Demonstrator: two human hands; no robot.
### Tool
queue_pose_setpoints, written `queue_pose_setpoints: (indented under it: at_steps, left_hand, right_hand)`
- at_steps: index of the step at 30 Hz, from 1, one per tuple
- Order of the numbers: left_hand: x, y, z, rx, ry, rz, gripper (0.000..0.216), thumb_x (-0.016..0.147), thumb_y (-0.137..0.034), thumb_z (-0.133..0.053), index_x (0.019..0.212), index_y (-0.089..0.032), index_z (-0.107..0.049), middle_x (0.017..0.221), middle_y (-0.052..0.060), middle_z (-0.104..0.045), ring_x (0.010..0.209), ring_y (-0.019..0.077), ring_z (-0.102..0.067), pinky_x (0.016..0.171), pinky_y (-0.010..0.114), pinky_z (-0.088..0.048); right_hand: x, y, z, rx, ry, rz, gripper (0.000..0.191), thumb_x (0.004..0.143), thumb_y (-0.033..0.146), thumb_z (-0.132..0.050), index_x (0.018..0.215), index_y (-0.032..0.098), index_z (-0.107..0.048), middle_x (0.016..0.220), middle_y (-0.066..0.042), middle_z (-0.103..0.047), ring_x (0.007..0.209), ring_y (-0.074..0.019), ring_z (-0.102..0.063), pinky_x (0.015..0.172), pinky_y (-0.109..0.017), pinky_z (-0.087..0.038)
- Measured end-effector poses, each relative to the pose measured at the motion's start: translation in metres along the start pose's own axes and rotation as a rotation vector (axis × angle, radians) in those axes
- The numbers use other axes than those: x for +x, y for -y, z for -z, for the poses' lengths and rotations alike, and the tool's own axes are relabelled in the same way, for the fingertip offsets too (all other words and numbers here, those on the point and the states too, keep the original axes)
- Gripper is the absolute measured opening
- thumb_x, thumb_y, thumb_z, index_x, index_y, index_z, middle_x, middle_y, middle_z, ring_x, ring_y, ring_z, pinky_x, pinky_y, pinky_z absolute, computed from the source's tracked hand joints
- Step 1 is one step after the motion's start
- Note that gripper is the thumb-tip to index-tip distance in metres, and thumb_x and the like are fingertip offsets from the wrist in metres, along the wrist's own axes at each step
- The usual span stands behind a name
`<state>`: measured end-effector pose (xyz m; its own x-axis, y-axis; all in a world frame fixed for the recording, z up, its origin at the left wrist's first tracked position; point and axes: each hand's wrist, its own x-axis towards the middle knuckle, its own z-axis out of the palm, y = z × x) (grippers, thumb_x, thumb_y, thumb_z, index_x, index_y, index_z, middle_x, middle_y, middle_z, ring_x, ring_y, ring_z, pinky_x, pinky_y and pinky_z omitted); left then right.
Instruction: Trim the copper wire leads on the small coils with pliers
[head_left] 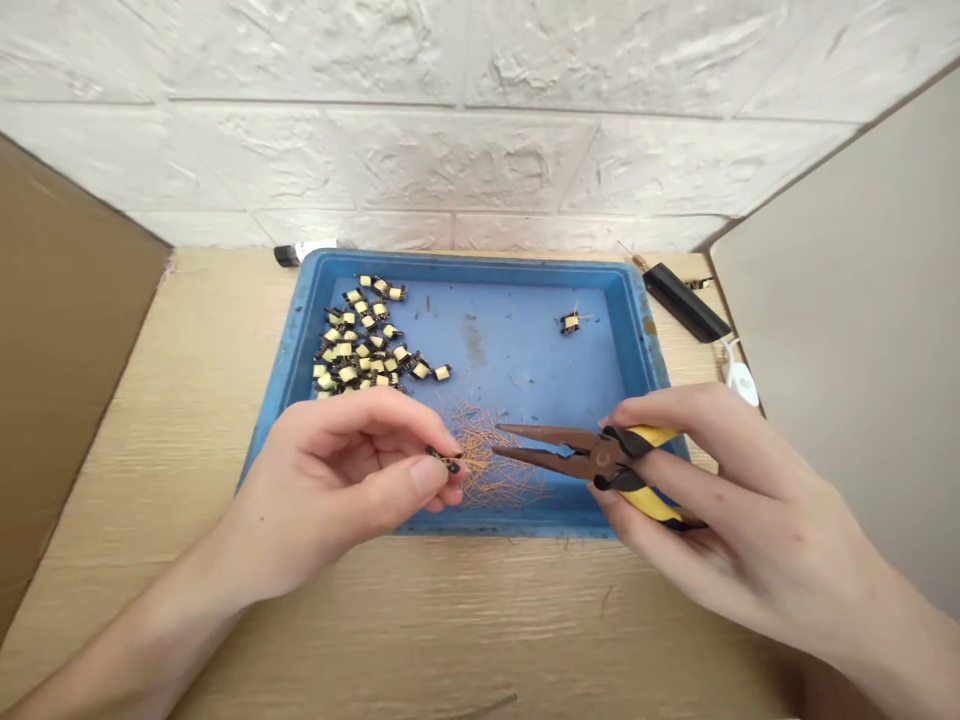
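Observation:
My left hand [367, 470] pinches a small black transformer [444, 460] between thumb and fingertips, with thin copper wire showing at its right side. Most of that part is hidden by the fingers. In my right hand [720, 490] are long-nose pliers [604, 458] with yellow and black handles. Their jaws are parted and point left at the transformer, a short way from it. Below both hands lies a blue tray [465, 268]. A heap of cut copper wires [502, 465] covers its near middle, and several yellow-wrapped transformers [364, 345] are piled at its left.
One transformer [571, 322] with loose wires sits apart at the tray's right. A black stick-like tool [686, 302] and a white corded piece [741, 383] lie right of the tray. Behind it are a black-capped white tube [315, 248] and a white wall [397, 160]. Cardboard [67, 330] stands left.

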<state>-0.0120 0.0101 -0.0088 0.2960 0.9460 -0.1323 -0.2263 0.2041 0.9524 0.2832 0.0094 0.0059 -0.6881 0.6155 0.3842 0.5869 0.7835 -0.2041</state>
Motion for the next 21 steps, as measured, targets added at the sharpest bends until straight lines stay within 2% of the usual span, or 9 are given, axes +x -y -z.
queue_pose_setpoints:
  at_steps: [5,13,21]
  left_hand:
    - [-0.0022,-0.0016,-0.0010,-0.020,0.014,0.003,0.037,0.081,0.003,-0.080,0.088,-0.032,-0.090,0.079,-0.007,-0.087,0.068,0.0098,-0.084,0.063,0.010,-0.066]
    - [-0.0011,-0.0049,-0.0054,0.035,-0.025,0.023,0.035,0.075,0.001,-0.083,0.082,-0.033,-0.090,0.071,-0.007,-0.085,0.060,0.0105,-0.081,0.058,0.009,-0.064]
    - [-0.0028,-0.0022,-0.0022,0.035,0.013,0.050,0.036,0.080,0.000,-0.083,0.087,-0.035,-0.089,0.077,-0.009,-0.086,0.065,0.0077,-0.082,0.063,0.008,-0.064]
  right_hand:
    - [-0.0004,0.0005,0.0004,-0.017,0.013,0.017,0.015,0.106,0.017,-0.061,0.093,0.022,-0.055,0.116,-0.013,-0.069,0.101,-0.0260,-0.067,0.081,-0.043,-0.058]
    - [0.0021,0.0049,0.0028,0.069,0.015,-0.003,0.016,0.103,0.013,-0.061,0.094,0.026,-0.056,0.114,-0.010,-0.071,0.096,-0.0270,-0.068,0.074,-0.045,-0.058]
    - [0.0005,0.0032,0.0029,0.064,0.031,0.016,0.014,0.104,0.011,-0.059,0.098,0.023,-0.055,0.115,-0.013,-0.069,0.097,-0.0267,-0.067,0.075,-0.044,-0.056]
